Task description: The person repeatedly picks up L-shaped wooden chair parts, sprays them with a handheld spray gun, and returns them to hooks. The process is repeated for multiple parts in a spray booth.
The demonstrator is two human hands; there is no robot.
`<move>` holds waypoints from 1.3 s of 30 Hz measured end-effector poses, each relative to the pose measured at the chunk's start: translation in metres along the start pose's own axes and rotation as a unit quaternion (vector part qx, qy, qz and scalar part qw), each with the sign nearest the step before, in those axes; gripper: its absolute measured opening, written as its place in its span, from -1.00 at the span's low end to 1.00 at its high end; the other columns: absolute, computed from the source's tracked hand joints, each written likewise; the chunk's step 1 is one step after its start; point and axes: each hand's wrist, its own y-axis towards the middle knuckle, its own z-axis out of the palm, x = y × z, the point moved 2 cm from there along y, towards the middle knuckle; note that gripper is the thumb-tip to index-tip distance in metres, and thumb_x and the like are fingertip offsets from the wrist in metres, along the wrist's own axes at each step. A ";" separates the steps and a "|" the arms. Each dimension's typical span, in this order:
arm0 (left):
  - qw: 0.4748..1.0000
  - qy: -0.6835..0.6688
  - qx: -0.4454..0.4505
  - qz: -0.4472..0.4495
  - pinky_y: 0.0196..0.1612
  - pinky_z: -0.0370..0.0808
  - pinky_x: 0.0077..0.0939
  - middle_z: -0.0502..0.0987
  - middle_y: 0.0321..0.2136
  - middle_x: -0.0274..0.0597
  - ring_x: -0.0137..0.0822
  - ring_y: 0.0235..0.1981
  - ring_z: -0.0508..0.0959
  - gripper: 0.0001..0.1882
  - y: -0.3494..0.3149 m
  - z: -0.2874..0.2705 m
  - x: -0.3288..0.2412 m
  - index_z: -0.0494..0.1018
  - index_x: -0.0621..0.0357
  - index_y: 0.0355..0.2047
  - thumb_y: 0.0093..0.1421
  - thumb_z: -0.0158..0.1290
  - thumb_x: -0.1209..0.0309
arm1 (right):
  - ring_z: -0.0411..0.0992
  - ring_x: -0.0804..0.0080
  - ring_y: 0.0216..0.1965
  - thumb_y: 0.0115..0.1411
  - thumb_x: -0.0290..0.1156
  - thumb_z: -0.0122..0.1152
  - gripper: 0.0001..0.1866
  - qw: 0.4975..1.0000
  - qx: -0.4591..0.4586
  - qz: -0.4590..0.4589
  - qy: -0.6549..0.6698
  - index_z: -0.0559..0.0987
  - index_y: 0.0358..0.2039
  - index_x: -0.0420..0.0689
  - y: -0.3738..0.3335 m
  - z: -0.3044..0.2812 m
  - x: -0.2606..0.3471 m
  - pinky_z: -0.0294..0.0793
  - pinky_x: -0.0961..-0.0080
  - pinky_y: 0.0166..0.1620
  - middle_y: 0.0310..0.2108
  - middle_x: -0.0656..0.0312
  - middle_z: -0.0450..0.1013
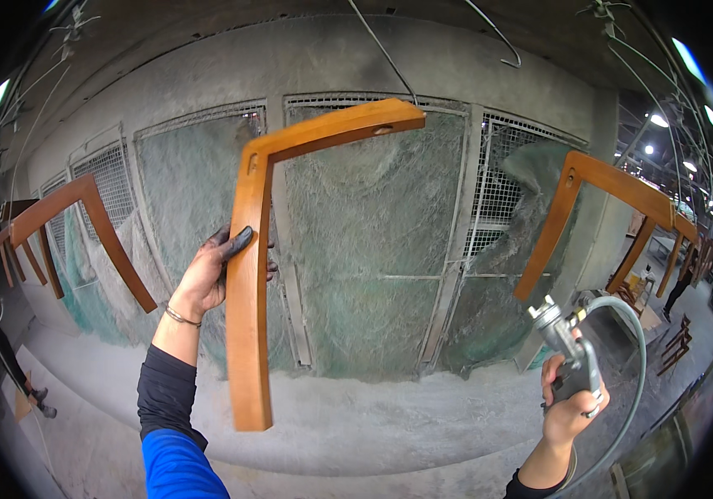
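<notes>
In the middle hangs an orange-brown L-shaped wooden frame piece (248, 333), its short arm hooked on a wire at the upper right. My left hand (211, 270) grips its long upright part, thumb across the front and fingertips showing behind the far edge. The thumb and fingertips are stained dark. On the right, my right hand (568, 403) is wrapped round the handle of a metal spray gun (571, 345), whose nozzle points up and to the left. A grey hose (641, 349) curves from the gun down to the lower edge.
Similar wooden pieces hang at the left (111, 237) and right (552, 224). Behind stands a wall of dusty greenish filter panels (365, 249) with wire mesh. An empty wire hook (506, 60) dangles above. Other people stand at the far left (3, 341) and far right (680, 283).
</notes>
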 end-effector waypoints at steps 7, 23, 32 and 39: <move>0.905 0.319 -0.057 0.276 0.15 0.52 -0.31 0.55 0.03 -0.02 -0.23 0.07 0.57 -0.28 0.028 -0.068 0.008 0.03 0.23 0.41 0.32 0.10 0.58 | 0.31 0.62 -0.67 0.19 0.50 0.00 0.05 0.999 0.021 -0.019 -0.023 0.55 0.11 -0.40 -0.007 0.013 0.017 0.08 0.70 -0.63 -0.64 0.22 0.43; 0.687 0.545 -0.152 0.457 0.29 0.43 -0.23 0.55 0.11 -0.14 -0.08 0.22 0.49 -0.32 0.016 -0.108 -0.033 0.48 0.14 0.12 -0.03 -0.04 0.88 | 0.16 0.63 -0.72 0.10 0.62 -0.15 0.18 0.988 0.058 0.059 0.134 0.41 0.23 -0.36 0.033 0.022 0.048 0.05 0.69 -0.66 -0.62 0.28 0.35; 0.681 0.553 -0.161 0.453 0.25 0.47 -0.21 0.54 0.11 -0.14 -0.06 0.22 0.48 -0.31 0.010 -0.109 -0.037 0.49 0.08 0.12 -0.02 -0.04 0.88 | 0.31 0.65 -0.55 0.41 0.33 -0.23 -0.13 0.997 0.067 0.015 0.045 0.48 0.19 -0.33 0.072 0.052 0.055 0.08 0.73 -0.66 -0.52 0.27 0.42; 0.694 0.543 -0.165 0.444 0.24 0.46 -0.19 0.53 0.11 -0.14 -0.06 0.21 0.48 -0.32 0.012 -0.111 -0.033 0.49 0.06 0.13 -0.01 -0.01 0.86 | 0.32 0.66 -0.56 0.39 0.33 -0.17 -0.13 0.999 0.041 -0.002 0.003 0.50 0.15 -0.34 0.076 0.062 0.056 0.11 0.75 -0.65 -0.51 0.26 0.44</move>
